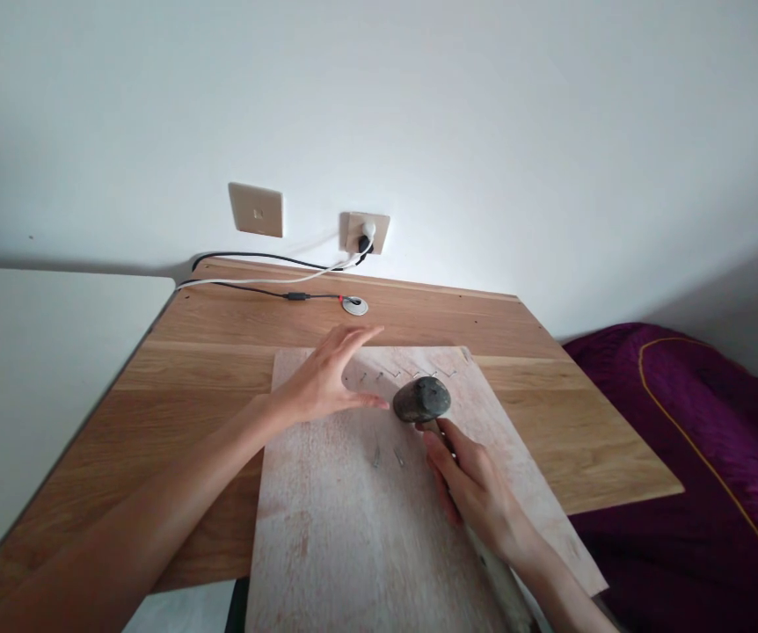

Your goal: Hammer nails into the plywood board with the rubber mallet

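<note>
My right hand is wrapped around the handle of a mallet near its dark, rounded head. The handle runs back under my wrist toward the lower edge of the view. To the left, my left hand is open above the wooden board, thumb and fingers spread apart with nothing between them. A row of several nails crosses the far part of the board, some of them leaning or bent; the mallet head is just in front of this row. Two more nails lie closer to me on the board.
The board rests on a wooden table against a white wall. Black and white cables run along the table's back to a wall socket, near a round cable grommet. A white panel stands left; purple fabric lies right.
</note>
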Demonstrator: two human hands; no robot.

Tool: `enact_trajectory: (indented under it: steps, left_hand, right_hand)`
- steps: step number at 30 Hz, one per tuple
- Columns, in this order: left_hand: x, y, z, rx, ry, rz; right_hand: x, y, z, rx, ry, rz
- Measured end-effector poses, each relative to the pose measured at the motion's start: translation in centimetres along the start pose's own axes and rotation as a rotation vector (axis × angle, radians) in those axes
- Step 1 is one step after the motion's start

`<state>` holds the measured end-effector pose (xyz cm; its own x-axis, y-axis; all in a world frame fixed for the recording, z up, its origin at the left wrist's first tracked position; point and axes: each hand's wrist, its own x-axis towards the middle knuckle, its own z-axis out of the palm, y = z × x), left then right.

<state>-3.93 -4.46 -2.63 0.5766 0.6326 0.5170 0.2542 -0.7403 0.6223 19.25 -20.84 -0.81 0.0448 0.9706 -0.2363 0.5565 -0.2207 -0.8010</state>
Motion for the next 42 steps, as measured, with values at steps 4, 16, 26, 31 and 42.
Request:
enact_trajectory:
  steps: [4, 16, 26, 31, 42]
  left_hand:
    - [-1.0, 3.0, -0.3, 0.057, -0.082, 0.153]
    - [-3.8, 7.5, -0.4, 0.514, -0.477, 0.498]
    - [-3.4, 5.7, -1.1, 0.458, -0.282, 0.414]
    - [-1.1, 1.2, -1.5, 0.117, 0.147, -0.177]
    - [-2.1, 0.1, -0.8, 0.117, 0.101, -0.234]
  right_hand:
    - [0.1, 0.0, 0.2, 0.065, -0.007, 0.007]
    - [0.2, 0.3, 0.1, 0.123, -0.002, -0.015]
    - [0.2, 0.3, 0.1, 0.153, -0.004, 0.005]
    - [0.2, 0.3, 0.1, 0.150, -0.001, 0.018]
    - [0.3, 0.6, 0.0, 0.143, 0.008, 0.020]
